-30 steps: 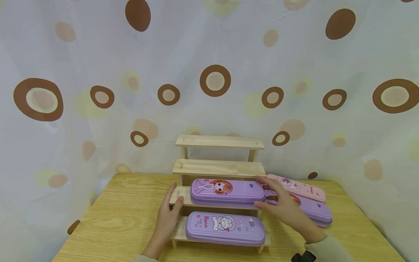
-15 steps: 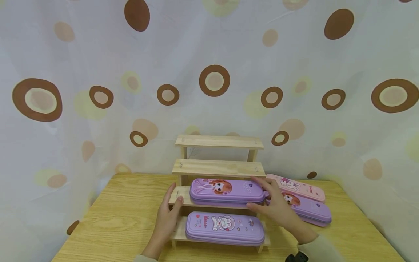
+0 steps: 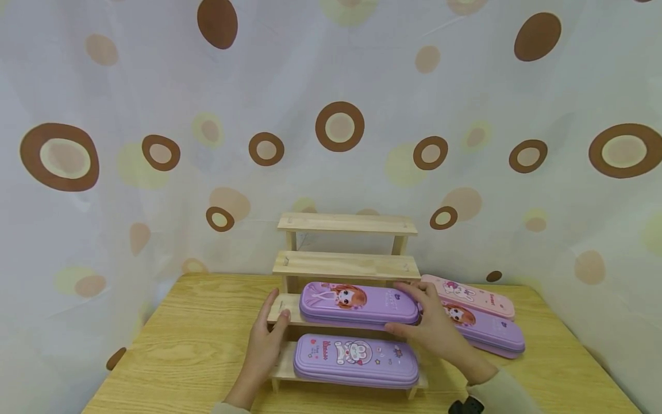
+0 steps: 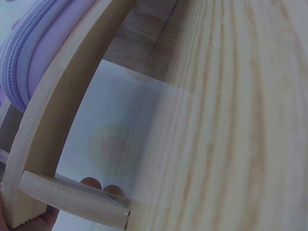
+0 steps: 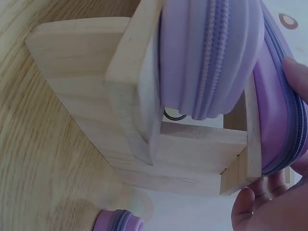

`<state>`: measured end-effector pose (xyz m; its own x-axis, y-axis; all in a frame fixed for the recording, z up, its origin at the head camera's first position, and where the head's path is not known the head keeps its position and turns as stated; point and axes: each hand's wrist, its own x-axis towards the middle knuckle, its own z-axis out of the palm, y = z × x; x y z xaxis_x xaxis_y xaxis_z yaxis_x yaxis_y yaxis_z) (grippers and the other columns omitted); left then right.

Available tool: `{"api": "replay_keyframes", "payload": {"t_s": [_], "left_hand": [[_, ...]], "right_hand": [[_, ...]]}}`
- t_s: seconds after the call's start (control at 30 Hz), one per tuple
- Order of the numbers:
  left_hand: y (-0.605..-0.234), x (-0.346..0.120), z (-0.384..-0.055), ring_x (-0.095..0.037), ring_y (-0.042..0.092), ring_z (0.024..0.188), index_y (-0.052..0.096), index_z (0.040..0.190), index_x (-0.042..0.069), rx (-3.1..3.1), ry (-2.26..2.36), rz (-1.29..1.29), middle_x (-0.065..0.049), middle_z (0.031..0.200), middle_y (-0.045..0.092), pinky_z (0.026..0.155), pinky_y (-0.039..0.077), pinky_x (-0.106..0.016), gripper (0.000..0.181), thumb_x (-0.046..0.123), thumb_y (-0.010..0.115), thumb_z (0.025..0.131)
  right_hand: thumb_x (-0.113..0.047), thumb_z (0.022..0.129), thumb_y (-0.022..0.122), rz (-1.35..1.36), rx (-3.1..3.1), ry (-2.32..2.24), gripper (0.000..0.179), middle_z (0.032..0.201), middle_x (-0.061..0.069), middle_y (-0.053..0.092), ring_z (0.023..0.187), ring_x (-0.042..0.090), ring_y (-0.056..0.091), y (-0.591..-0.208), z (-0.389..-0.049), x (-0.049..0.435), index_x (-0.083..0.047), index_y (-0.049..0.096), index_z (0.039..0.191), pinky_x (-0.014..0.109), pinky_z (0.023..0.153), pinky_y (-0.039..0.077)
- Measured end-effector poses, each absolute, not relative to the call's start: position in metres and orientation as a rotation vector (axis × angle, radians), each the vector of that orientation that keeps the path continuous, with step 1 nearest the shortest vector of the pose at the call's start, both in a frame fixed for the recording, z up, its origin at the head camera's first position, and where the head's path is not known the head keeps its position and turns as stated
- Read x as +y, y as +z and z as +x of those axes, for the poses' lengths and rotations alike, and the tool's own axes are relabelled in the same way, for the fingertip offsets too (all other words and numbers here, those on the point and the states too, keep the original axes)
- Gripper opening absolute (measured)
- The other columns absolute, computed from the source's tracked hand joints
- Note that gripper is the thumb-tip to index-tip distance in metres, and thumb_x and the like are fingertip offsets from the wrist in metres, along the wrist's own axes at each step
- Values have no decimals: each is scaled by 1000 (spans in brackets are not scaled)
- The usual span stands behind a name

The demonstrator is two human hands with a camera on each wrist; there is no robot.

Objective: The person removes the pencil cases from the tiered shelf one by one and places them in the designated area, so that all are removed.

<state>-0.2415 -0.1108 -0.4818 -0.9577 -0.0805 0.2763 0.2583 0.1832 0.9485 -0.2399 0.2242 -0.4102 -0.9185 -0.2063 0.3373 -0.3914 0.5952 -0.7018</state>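
A purple pencil case with a red-haired girl on its lid (image 3: 336,302) lies on the second step from the bottom of a wooden stepped rack (image 3: 343,264). My right hand (image 3: 429,319) grips its right end, thumb at the front edge and fingers at the back; the right wrist view shows the thumb beside the zip. My left hand (image 3: 264,345) holds the left end of that same step, some fingertips (image 4: 90,183) showing behind the rack's upright. On the lowest step sits a lilac pencil case with a bunny (image 3: 357,361), its zip side visible (image 5: 211,57).
Right of the rack, a pink pencil case (image 3: 476,296) and another purple girl pencil case (image 3: 488,330) lie side by side on the wooden table (image 3: 196,345). The rack's two upper steps stand close to a patterned curtain (image 3: 362,178) behind.
My right hand has shifted left along the purple girl case's right end, its thumb now at the front edge. That end has turned slightly towards me. My left hand has stayed in place.
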Motion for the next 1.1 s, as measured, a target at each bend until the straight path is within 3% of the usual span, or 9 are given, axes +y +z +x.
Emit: {"api": "replay_keyframes", "payload": {"t_s": [0.3, 0.57, 0.87, 1.1], "left_hand": [[-480, -110, -240, -35, 22, 145, 31, 155, 23, -2193, -1843, -174, -6, 160, 28, 116, 18, -56, 59, 35, 54, 102], [-480, -110, -240, -36, 20, 146, 30, 156, 19, -2192, -1839, -185, -7, 160, 26, 116, 16, -59, 59, 30, 54, 103], [-482, -110, -242, -35, 21, 146, 32, 155, 25, -2204, -1821, -165, -4, 160, 28, 116, 19, -57, 59, 38, 54, 102], [-481, -110, -241, -36, 21, 145, 32, 155, 24, -2207, -1824, -170, -5, 160, 27, 115, 19, -58, 59, 38, 54, 102]], "right_hand": [[-39, 70, 90, 523, -2653, 1213, 73, 126, 9, 54, 110, 26, 52, -403, -236, 232, -17, 54, 130, 47, 94, 42], [-41, 69, 90, 550, -2680, 1210, 75, 126, 5, 58, 110, 22, 54, -400, -234, 244, -17, 53, 130, 43, 93, 45], [-46, 77, 83, 651, -2717, 1087, 81, 144, 16, 47, 128, 38, 46, -401, -233, 250, -16, 48, 144, 61, 102, 37], [-41, 74, 87, 690, -2693, 1073, 87, 144, 25, 44, 130, 47, 41, -403, -233, 247, -8, 47, 144, 66, 103, 34]]}}
